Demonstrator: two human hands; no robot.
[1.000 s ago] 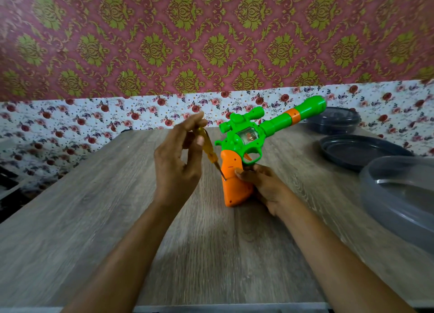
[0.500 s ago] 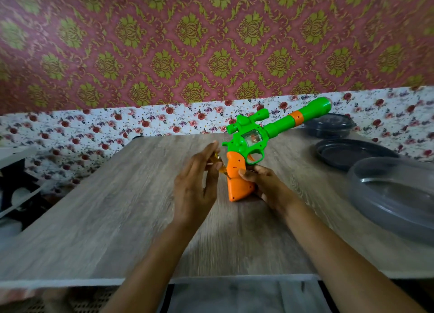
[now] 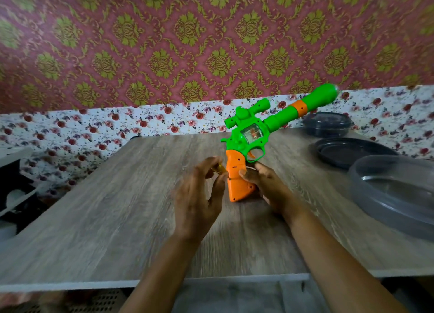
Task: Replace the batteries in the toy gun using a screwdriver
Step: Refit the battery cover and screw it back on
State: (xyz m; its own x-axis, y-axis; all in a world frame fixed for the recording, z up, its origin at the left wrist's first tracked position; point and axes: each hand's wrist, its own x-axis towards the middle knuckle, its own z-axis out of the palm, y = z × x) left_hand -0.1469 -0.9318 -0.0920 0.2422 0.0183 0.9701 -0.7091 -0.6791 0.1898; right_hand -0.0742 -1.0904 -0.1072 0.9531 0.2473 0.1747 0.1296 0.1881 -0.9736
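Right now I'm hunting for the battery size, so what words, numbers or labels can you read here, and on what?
No text is readable anywhere.
Toy gun: no print shows on it.
Screwdriver: blurred, nothing legible.
Dark tub, dark lid, clear bowl: no labels visible.

The upper wall (image 3: 211, 42) carries a dark red wallpaper with olive-gold ornaments, and under it runs a white band (image 3: 94, 127) printed with small red flowers. A table (image 3: 105, 218) with a grey wood-grain top stands against this wall, its pale front edge near the camera. At the left, beside the table, a white shelf (image 3: 16, 153) is partly visible over a dark space, and the light is soft and even.
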